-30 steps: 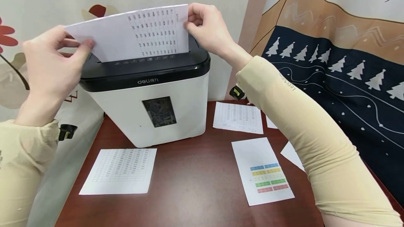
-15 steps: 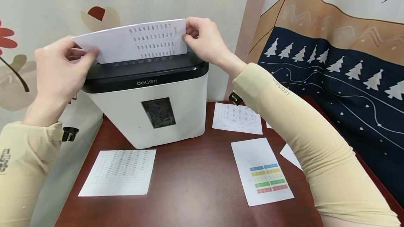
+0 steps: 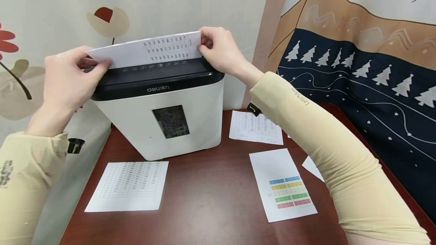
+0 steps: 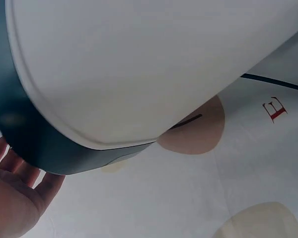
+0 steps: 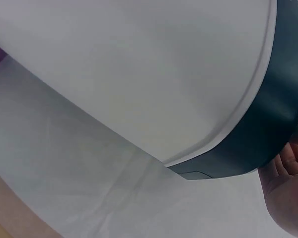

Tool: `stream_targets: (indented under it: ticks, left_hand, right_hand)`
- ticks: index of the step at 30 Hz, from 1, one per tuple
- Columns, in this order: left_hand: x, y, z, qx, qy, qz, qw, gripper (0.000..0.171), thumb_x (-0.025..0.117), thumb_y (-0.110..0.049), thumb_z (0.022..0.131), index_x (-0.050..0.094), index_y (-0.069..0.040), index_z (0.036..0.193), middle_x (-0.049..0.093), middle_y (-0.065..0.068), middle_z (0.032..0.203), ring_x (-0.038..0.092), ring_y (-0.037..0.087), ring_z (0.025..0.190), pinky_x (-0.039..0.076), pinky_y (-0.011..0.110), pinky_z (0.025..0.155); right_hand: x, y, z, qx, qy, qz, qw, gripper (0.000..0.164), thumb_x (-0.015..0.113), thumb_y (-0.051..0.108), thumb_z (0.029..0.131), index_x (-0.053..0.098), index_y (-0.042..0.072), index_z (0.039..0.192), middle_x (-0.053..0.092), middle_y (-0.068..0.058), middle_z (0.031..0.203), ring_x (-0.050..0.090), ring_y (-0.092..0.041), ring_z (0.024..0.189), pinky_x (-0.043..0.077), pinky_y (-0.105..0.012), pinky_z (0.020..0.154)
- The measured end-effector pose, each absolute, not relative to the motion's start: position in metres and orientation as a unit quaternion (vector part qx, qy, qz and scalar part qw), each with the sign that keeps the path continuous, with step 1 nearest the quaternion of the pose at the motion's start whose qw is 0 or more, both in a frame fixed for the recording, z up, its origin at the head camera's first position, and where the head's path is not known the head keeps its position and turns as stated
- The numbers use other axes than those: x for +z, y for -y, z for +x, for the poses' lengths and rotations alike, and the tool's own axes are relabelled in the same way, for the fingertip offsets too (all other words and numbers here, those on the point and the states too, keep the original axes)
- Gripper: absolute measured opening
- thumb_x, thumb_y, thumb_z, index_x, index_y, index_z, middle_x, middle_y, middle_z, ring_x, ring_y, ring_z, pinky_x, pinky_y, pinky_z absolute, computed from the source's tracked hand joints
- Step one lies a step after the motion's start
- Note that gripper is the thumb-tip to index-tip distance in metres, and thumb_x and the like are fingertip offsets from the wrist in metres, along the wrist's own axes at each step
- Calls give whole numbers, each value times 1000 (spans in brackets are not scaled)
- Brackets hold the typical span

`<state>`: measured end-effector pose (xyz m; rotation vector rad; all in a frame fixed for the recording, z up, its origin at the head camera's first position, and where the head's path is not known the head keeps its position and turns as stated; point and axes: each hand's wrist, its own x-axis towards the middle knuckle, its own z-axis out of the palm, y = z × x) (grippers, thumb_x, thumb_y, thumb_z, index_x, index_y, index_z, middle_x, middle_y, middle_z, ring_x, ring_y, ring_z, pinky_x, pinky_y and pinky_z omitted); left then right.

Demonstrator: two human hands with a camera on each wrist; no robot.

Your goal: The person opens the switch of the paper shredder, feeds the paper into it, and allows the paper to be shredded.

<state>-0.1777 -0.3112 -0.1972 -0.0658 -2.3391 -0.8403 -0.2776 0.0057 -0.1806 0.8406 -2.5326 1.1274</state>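
Note:
A white sheet of paper [image 3: 129, 55] with a printed table on its right half stands upright in the top slot of a paper shredder [image 3: 136, 124]. The shredder has a white body, a black lid and a small window showing shreds. My left hand [image 3: 69, 76] pinches the sheet's left edge between thumb and fingers. At the opposite edge my right hand [image 3: 219, 50] pinches the paper close over the lid. The sheet's lower part is hidden inside the slot. Both wrist views show the shredder's side, with the left hand [image 4: 15, 198] and right hand [image 5: 288, 193] beside the dark lid.
On the brown table [image 3: 204, 199] lie a printed sheet [image 3: 127, 186] at front left, a sheet with coloured rows [image 3: 282, 184] at right and another table printout [image 3: 256, 127] beside the shredder. More paper [image 3: 312, 167] is partly covered by the right sleeve. A patterned curtain hangs behind.
The sheet has sunk lower into the shredder slot, with less of it showing. Both hands have moved down with it, the left also slightly to the right.

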Motion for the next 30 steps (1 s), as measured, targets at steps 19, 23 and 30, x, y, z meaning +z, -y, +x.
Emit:
stream_targets:
  ticks: [19, 23, 30]
  left_hand:
    - [-204, 311, -171, -340, 877, -13, 339, 23, 70, -26, 96, 82, -17, 114, 62, -43, 84, 59, -26, 78, 44, -2, 82]
    - [-206, 309, -165, -318, 877, -9, 360, 26, 69, -26, 96, 81, -13, 116, 56, -47, 85, 56, -25, 82, 42, -2, 83]
    - [-214, 311, -148, -313, 856, -56, 407, 29, 66, -21, 97, 80, -4, 116, 56, -52, 92, 56, -27, 92, 43, -3, 89]
  right_hand:
    - [-195, -15, -267, 409, 844, 315, 147, 26, 59, 10, 103, 73, 5, 125, 77, -8, 123, 70, -13, 105, 57, -21, 95]
    - [-200, -17, -260, 407, 837, 328, 159, 27, 60, 12, 103, 73, 4, 125, 76, -8, 124, 71, -14, 109, 57, -23, 98]
    - [-210, -19, -245, 406, 822, 359, 176, 28, 63, 14, 102, 73, 5, 127, 74, -6, 130, 70, -15, 117, 55, -23, 102]
